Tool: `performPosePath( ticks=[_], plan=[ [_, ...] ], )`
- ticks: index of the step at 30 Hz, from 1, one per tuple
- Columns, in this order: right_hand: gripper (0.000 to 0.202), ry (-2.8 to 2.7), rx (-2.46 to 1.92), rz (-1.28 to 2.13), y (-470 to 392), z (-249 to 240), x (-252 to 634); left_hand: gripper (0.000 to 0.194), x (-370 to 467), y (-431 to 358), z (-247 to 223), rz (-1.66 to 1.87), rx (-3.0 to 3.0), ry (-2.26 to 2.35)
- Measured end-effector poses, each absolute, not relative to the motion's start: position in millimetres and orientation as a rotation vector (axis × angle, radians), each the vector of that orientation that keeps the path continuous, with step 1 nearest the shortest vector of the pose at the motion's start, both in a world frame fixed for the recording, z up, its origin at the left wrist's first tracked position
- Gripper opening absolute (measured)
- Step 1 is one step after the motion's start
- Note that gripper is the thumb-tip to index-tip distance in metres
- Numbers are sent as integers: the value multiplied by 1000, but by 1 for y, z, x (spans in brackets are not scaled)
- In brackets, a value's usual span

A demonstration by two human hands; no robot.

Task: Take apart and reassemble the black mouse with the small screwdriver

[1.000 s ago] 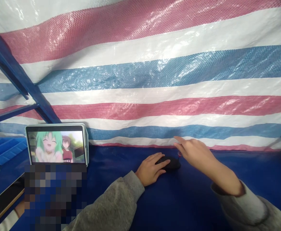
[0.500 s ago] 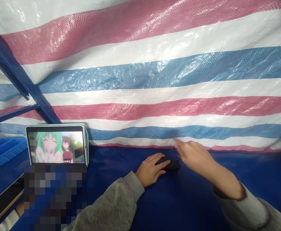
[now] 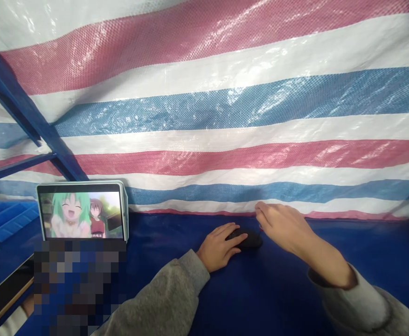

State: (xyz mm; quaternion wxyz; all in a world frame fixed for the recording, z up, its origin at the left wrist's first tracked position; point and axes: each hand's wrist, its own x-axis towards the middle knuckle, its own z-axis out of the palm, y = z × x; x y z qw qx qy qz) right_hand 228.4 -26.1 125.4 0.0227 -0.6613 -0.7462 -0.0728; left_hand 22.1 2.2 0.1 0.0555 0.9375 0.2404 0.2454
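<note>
A black computer mouse (image 3: 250, 239) lies on the dark blue table top. My left hand (image 3: 220, 247) rests on its left end, fingers apart over it and holding it against the table. Just above the mouse's right end is my right hand (image 3: 279, 224), its fingers curled together and the index finger bent. A small bit of something reddish shows below these fingertips, too small to make out. What the right fingers hold, if anything, is hidden.
At the left, a tablet (image 3: 81, 212) in a pale case stands showing a cartoon. Blue trays (image 3: 8, 219) and a phone (image 3: 6, 291) lie further left, by another person's sleeve. Striped sheeting (image 3: 225, 107) hangs behind the table (image 3: 253, 294); a blue metal frame (image 3: 32, 112) crosses the upper left.
The index finger of my right hand was stretched out to the left and is now bent inward. My left hand and the mouse have stayed put. The tablet's picture has changed slightly.
</note>
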Motion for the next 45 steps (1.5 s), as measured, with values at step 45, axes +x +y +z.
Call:
performPosePath(
  ticks=[45],
  plan=[
    [41,-1003,-904,1163,1,71,213,40,21,1,1,771,2780,735]
  ],
)
